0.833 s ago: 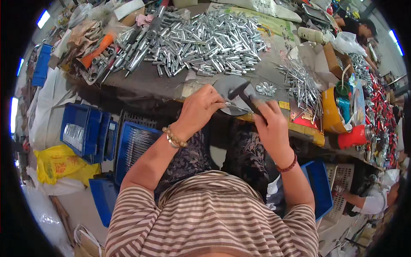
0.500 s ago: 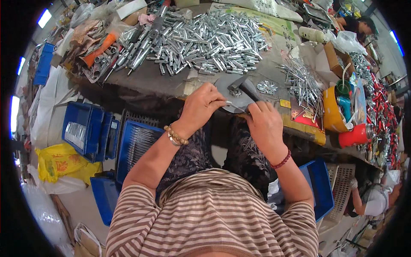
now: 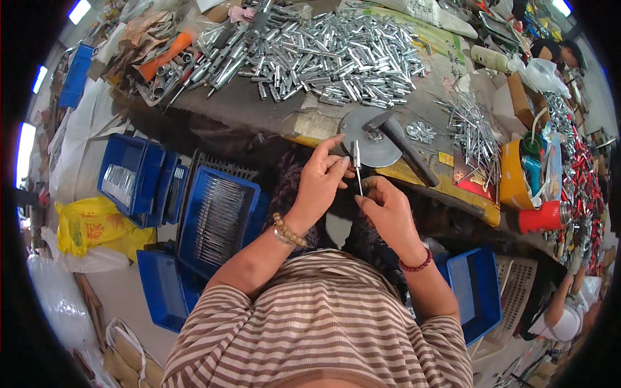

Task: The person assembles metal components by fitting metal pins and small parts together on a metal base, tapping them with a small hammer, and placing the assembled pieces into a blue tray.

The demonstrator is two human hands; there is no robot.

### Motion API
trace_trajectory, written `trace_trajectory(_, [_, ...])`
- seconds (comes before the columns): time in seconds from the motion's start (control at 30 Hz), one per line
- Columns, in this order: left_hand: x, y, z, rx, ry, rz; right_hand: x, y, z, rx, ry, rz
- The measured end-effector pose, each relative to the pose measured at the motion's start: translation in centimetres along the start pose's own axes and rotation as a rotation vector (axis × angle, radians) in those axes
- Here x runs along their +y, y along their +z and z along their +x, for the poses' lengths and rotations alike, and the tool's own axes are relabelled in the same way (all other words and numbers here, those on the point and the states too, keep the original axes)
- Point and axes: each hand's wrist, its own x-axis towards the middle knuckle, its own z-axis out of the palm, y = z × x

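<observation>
My right hand (image 3: 391, 216) pinches the lower end of a thin metal rod (image 3: 360, 184), which carries a thicker silver sleeve (image 3: 356, 154) at its upper end. The rod points up and away from me, over my lap just off the bench edge. My left hand (image 3: 321, 184) is beside the sleeve, index finger stretched out and thumb apart from it; some fingertips come close to the rod, and contact is hard to tell. Beyond the hands, a hammer (image 3: 409, 152) lies across a round grey metal disc (image 3: 381, 155) at the bench edge.
A large heap of silver sleeves (image 3: 343, 55) covers the far bench. Right of the hammer are small metal pieces (image 3: 420, 132) and a pile of thin rods (image 3: 477, 132). A blue tray of rods (image 3: 217, 223) stands low on the left, an orange-red bottle (image 3: 542, 218) on the right.
The rod has swung from lying slantwise to pointing up. My left fingers have opened off the sleeve end, and my right hand has come lower, toward me. The hammer's handle now shows fully.
</observation>
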Motion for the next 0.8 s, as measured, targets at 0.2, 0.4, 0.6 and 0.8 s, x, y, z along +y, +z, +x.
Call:
trace_trajectory(0.2, [0.0, -1.5, -1.3, 0.049, 0.018, -0.037, -1.3, 2.7, -0.5, -0.052, -0.019, -0.026])
trace_trajectory(0.4, [-0.8, -8.4, -4.0, 0.244, 0.018, -0.035, -0.1, 3.3, -0.5, -0.198, 0.032, 0.075])
trace_trajectory(0.6, [-8.1, -21.5, -12.8, 0.779, -0.225, 0.115, 1.2, 3.7, -0.2, -0.289, 0.14, 0.138])
trace_trajectory(0.8, [-18.9, -32.9, -23.0, 1.215, -0.289, 0.439, 2.5, 4.5, 0.5, -0.35, 0.168, 0.168])
